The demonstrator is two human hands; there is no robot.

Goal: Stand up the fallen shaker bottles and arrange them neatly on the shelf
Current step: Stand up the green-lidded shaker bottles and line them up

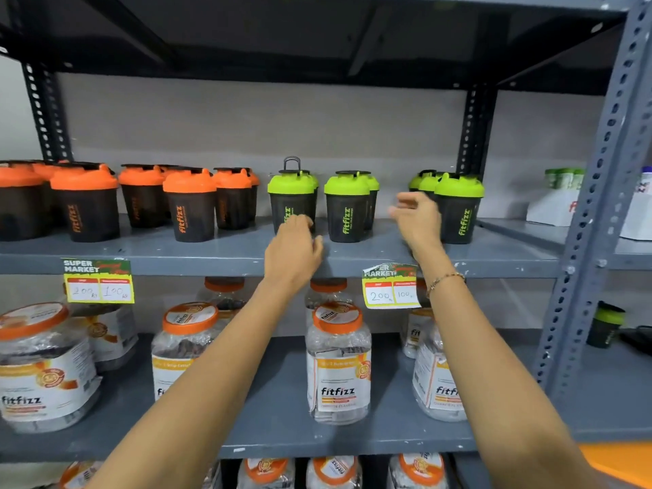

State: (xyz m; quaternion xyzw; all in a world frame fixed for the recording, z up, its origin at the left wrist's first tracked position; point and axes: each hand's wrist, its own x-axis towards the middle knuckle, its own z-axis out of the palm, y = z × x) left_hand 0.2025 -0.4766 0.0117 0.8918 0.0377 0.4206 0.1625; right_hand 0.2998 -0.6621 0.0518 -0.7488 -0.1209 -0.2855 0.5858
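Observation:
Black shaker bottles stand upright on the grey shelf (pixel 494 254). Several with orange lids (pixel 190 206) fill the left half, several with green lids the right half. My left hand (pixel 293 250) hovers at the shelf's front edge, fingers loosely curled, just below a green-lidded shaker (pixel 291 192) whose carry loop is raised. My right hand (pixel 416 217) is held open, fingers spread, in the gap between the middle green shaker (pixel 347 206) and the right group of green shakers (pixel 458 206). Neither hand holds anything. No fallen bottle shows.
Two price tags (pixel 98 282) hang from the shelf edge. Clear jars with orange lids (pixel 338 361) stand on the shelf below. A perforated grey upright (pixel 599 206) bounds the right side; beyond it sit white boxes and another green-lidded shaker (pixel 607 328).

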